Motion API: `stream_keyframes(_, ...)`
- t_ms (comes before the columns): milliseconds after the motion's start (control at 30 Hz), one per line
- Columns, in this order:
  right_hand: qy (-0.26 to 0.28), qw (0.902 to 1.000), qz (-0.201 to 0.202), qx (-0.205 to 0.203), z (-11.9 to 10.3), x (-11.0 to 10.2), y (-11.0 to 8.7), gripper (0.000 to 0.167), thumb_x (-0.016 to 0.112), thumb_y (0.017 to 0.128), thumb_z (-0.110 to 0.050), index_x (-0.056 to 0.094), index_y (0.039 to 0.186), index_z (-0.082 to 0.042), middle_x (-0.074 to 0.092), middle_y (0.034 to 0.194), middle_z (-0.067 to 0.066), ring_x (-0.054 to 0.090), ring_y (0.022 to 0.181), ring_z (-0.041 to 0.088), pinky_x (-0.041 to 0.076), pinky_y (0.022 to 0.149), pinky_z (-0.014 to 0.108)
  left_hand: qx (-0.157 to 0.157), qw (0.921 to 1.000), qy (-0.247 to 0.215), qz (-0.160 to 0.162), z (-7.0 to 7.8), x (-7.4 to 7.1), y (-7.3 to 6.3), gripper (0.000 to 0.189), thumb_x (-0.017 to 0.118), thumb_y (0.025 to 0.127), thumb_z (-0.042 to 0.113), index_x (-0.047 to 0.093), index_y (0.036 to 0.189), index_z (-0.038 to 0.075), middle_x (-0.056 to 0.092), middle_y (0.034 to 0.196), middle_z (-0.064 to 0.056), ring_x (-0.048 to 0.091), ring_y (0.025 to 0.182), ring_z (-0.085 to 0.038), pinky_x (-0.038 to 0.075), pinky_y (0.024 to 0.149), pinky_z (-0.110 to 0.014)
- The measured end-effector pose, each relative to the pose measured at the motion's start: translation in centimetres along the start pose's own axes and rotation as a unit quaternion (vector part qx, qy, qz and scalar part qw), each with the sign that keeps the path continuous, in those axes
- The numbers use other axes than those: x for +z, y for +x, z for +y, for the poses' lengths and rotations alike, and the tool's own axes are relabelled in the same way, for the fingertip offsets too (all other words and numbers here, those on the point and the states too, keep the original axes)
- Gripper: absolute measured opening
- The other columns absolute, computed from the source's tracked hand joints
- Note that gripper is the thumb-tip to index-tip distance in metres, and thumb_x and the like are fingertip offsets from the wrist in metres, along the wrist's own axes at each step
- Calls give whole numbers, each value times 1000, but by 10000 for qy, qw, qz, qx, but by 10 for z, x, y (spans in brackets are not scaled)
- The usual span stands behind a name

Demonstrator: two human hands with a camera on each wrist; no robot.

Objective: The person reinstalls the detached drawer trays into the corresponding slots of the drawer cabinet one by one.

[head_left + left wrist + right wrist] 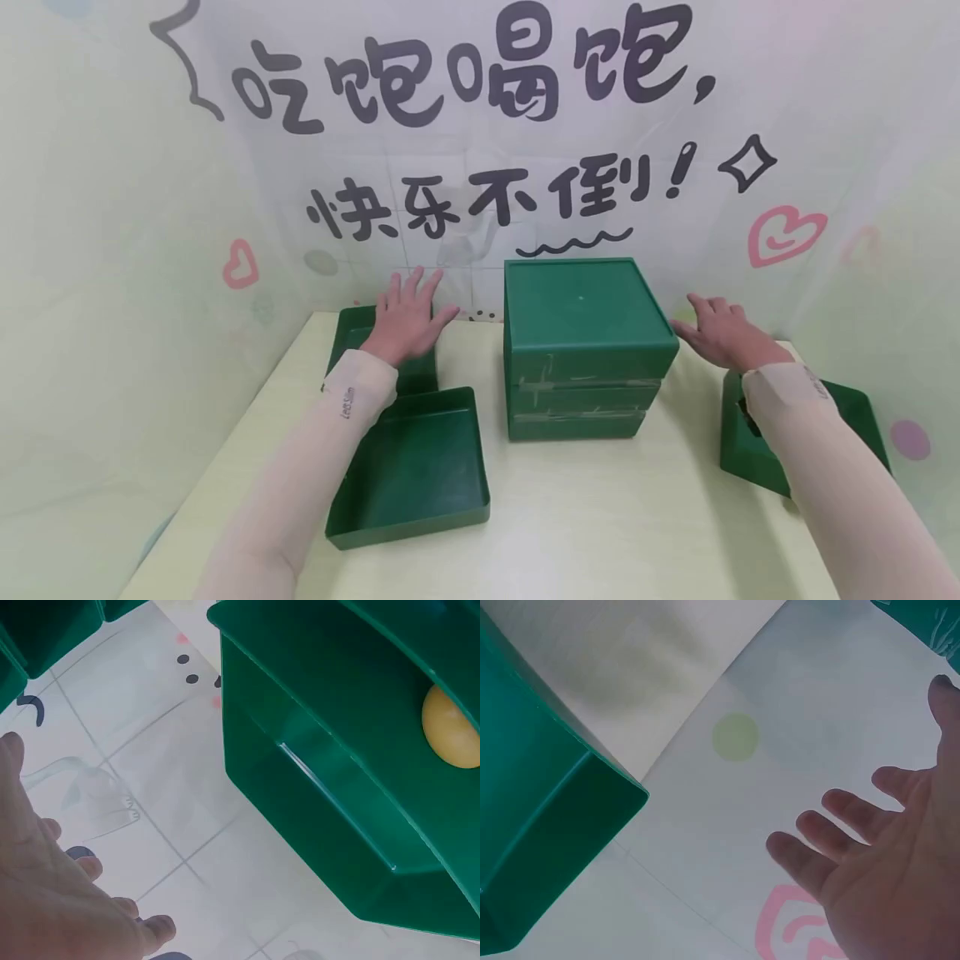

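Note:
My left hand (408, 321) hovers with fingers spread over the rear green tray (352, 321) at the left, holding nothing. My right hand (727, 333) is held up by the right side of a green box stack (585, 400), its fingers extended and gripping nothing. The stack has a flat top and strips of clear tape along its front. In the left wrist view, a smooth, rounded tan-yellow object (454, 731) shows partly among green trays (300, 825); its kind cannot be told. In the head view I do not see that object.
Closer to me at the left lies a shallow green tray (420, 467). Another green tray (855, 417) stands at the right, partly beneath my forearm. A pale table (570, 517) meets a printed sheet (450, 208) at the back and sides.

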State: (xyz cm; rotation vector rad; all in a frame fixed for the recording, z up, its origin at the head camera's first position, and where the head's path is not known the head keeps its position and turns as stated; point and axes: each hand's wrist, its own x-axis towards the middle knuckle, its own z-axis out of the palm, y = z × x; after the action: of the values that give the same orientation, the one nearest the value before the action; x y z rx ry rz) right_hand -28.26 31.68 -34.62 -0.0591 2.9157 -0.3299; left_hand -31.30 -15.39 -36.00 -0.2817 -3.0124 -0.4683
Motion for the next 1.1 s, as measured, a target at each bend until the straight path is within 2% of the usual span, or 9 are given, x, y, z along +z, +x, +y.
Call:
stream_keyframes(267,234,9990,333,-210,6,2,3,91,34,104,-62,16,157,10,25,155,41,27,141,62,28,113,74,55,10000,-79,-3,-10,-3,-15,75,35,105,60,9,165,25,6,173,-15,-2,158,-47,9,125,-68)
stream_keyframes(433,395,9977,486,-265,8,1,0,90,33,104,-63,19,157,9,27,156,39,29,141,61,29,112,74,178,9998,-92,90,-19,-4,-29,75,37,106,57,10,165,20,8,172,-18,5,158,-45,13,125,-65)
stream_keyframes(567,515,9960,618,-395,6,0,-6,89,31,105,-63,20,157,9,33,153,40,37,137,60,33,110,73,225,9992,-268,203,-32,-9,-49,74,39,106,56,12,165,19,10,170,-20,9,156,-48,18,122,-69)
stream_keyframes(667,638,9943,707,-480,5,1,-12,88,30,105,-61,19,157,9,40,148,39,44,132,58,38,107,71,191,9981,-530,255,-43,-12,-66,76,39,106,56,10,165,18,8,170,-22,8,154,-52,17,120,-71)
stream_keyframes(800,952,9904,826,-576,0,4,-20,82,30,107,-57,18,158,7,42,147,37,46,130,56,40,107,71,208,9946,-958,352,-55,-16,-88,77,40,107,53,8,165,14,4,170,-23,5,153,-53,13,119,-72)
stream_keyframes(933,1177,9851,998,-765,-10,6,-25,78,30,108,-53,20,159,5,43,148,35,47,130,54,39,108,70,121,9921,-1176,421,-65,-19,-110,80,40,107,53,4,165,12,5,168,-25,7,150,-54,18,114,-73)
stream_keyframes(1100,1272,9804,1171,-946,-23,4,-32,76,28,108,-54,22,159,2,43,149,32,48,131,51,36,110,70,41,9922,-1171,426,-68,-16,-132,81,41,107,53,4,164,10,11,165,-27,15,143,-54,27,108,-72)
